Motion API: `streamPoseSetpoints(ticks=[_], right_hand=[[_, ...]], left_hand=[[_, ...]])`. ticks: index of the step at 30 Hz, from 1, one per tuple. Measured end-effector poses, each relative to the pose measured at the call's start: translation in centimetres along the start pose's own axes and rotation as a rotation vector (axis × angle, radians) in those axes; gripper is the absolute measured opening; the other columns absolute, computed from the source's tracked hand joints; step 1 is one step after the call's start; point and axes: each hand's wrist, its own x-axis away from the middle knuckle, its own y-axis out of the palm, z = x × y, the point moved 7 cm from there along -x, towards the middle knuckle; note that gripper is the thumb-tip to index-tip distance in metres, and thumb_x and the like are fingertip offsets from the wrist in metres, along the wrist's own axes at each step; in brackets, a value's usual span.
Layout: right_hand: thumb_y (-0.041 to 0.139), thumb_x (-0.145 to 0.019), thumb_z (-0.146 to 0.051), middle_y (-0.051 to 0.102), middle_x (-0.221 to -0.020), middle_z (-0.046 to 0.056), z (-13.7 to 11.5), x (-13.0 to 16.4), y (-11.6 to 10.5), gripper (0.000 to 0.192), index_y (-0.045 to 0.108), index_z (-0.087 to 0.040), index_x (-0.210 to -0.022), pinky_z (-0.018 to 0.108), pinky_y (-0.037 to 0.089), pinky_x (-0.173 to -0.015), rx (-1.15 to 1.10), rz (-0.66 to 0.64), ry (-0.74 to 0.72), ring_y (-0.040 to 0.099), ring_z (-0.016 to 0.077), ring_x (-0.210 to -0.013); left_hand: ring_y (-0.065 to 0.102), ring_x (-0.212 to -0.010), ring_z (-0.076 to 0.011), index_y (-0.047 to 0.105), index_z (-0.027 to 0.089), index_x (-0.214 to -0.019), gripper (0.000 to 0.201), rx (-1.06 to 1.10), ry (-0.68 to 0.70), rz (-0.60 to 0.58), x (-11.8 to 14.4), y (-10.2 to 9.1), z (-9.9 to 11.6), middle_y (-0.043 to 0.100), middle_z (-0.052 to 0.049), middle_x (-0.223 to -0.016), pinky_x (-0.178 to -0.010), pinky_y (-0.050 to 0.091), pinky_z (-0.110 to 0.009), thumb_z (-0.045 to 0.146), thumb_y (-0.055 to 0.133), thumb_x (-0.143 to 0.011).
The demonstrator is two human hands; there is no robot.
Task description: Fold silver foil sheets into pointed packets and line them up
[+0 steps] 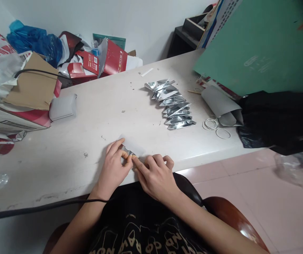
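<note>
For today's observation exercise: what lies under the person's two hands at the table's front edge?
A small silver foil pouch lies on the white table, pinched between the left hand and right hand. The fingers cover most of it, so its full shape is hidden.

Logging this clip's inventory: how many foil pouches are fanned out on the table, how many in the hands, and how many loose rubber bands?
Fanned foil pouches: about 10, overlapping
Held foil pouch: 1
Rubber bands: 3
Total: about 14

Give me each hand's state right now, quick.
Left hand: closed, pinching the small foil packet on the table.
Right hand: fingertips pinching the same packet's near end.
</note>
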Motion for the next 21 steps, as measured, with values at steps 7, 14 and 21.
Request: streamPoseSetpoints(ticks=[7, 14, 21], right_hand=[[0.059, -0.107, -0.047, 0.064, -0.094, 0.008, 0.4, 0.1, -0.3, 0.045, 0.07, -0.028, -0.146, 0.047, 0.025, -0.095, -0.012, -0.082, 0.02, 0.045, 0.0286, -0.096], [0.057, -0.107, -0.046, 0.063, -0.096, 0.008, 1.8, 0.6, -0.6, 0.045, 0.068, -0.033, -0.148, 0.047, 0.025, -0.093, -0.025, -0.072, -0.004, 0.047, 0.0285, -0.097], [0.058, -0.106, -0.044, 0.065, -0.098, 0.007, 2.4, 1.1, -0.8, 0.044, 0.069, -0.031, -0.146, 0.048, 0.026, -0.094, -0.015, -0.071, -0.014, 0.048, 0.0294, -0.101]], left_hand=[[0.06, -0.137, -0.0334, 0.058, 0.023, -0.078, 0.021, -0.006, -0.013, -0.025, -0.1, 0.0, 0.0, 0.066, -0.012, -0.148, -0.114, 0.054, -0.058, 0.01, 0.07, -0.09], [0.059, -0.138, -0.033, 0.057, 0.023, -0.079, 0.021, 0.0, -0.018, -0.043, -0.1, 0.0, 0.2, 0.065, -0.013, -0.15, -0.113, 0.055, -0.058, 0.009, 0.068, -0.09], [0.058, -0.141, -0.0338, 0.056, 0.024, -0.078, 0.023, -0.003, -0.041, -0.053, 0.0, 0.1, 0.1, 0.063, -0.012, -0.153, -0.115, 0.054, -0.06, 0.01, 0.069, -0.092]])
